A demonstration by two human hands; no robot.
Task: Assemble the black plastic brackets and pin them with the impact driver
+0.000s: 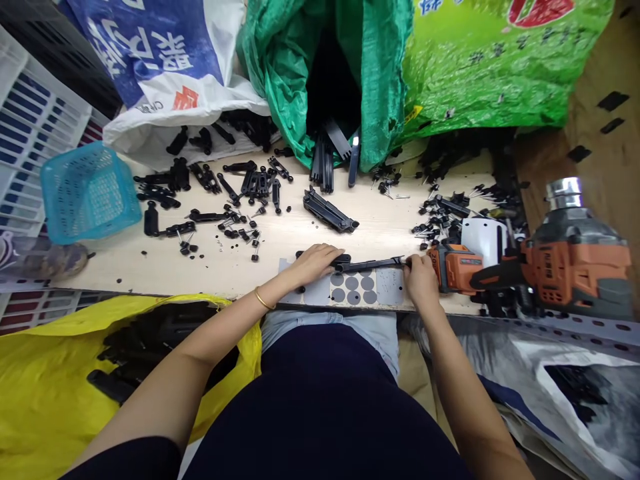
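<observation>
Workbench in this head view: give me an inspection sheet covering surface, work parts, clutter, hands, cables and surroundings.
Surface: pale wooden bench, parts scattered across it.
Work parts: long black part between the hands, above grey discs.
Clutter: small black pieces towards the back left; orange power tool at the right.
Hands: left hand at the part's left end, right hand at its right; grips unclear.
Cables: nothing seen.
Surroundings: green sack behind, yellow bag front left, blue basket left.

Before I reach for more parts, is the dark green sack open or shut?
Open. The dark green sack gapes toward the person, with black strips jutting from its mouth onto the tabletop.
</observation>
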